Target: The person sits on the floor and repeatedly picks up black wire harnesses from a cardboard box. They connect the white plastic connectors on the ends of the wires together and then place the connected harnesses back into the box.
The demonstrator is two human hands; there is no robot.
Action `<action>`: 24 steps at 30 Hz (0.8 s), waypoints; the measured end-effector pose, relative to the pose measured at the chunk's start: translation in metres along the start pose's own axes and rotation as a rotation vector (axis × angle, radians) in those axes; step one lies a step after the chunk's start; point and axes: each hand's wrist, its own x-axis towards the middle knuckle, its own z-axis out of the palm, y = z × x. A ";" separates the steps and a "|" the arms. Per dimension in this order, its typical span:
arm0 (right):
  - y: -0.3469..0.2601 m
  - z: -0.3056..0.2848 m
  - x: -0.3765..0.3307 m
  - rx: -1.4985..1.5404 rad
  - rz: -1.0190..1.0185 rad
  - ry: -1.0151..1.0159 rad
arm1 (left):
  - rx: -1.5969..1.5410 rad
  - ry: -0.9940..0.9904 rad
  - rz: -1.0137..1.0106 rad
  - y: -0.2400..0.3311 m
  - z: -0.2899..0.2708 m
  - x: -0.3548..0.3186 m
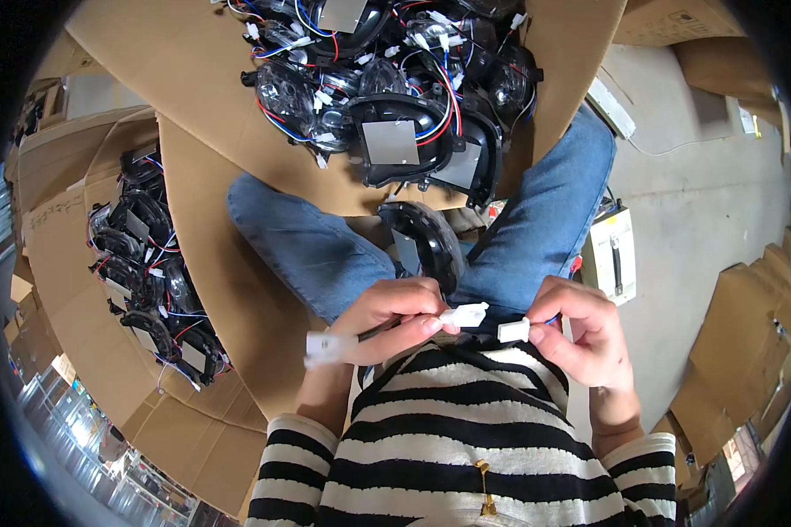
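My left hand (394,318) pinches a white plastic wire connector (466,314) between thumb and fingers. Just to its right, my right hand (586,332) grips another white connector (512,331), with a bit of blue wire behind it. A small gap separates the two connectors. By my left wrist a third white connector (329,348) sticks out, slightly blurred, on a dark cable that runs into the left hand. Between my knees rests a black lamp unit (424,242) with a clear lens and a grey patch; its lower part is hidden behind my hands.
In front stands a cardboard box (202,114) full of black lamp units (431,132) with coloured wires and white connectors. A second box (61,255) of similar lamps (154,263) is at the left. On the floor at the right is a white device (613,250) near flattened cardboard (734,338).
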 end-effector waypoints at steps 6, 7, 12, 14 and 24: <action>0.005 0.005 -0.003 0.096 0.094 -0.004 | 0.132 -0.007 0.091 -0.009 0.002 0.004; 0.005 0.006 -0.003 0.105 0.096 -0.001 | 0.140 0.001 0.122 -0.011 0.003 0.005; -0.004 0.003 -0.001 -0.044 0.171 0.005 | 0.269 -0.011 0.150 -0.009 0.002 0.006; -0.001 0.001 0.000 -0.160 0.132 0.004 | 0.353 -0.015 0.141 -0.010 0.002 0.006; 0.000 0.005 0.000 -0.168 0.199 0.054 | 0.755 0.113 0.197 -0.006 0.012 0.012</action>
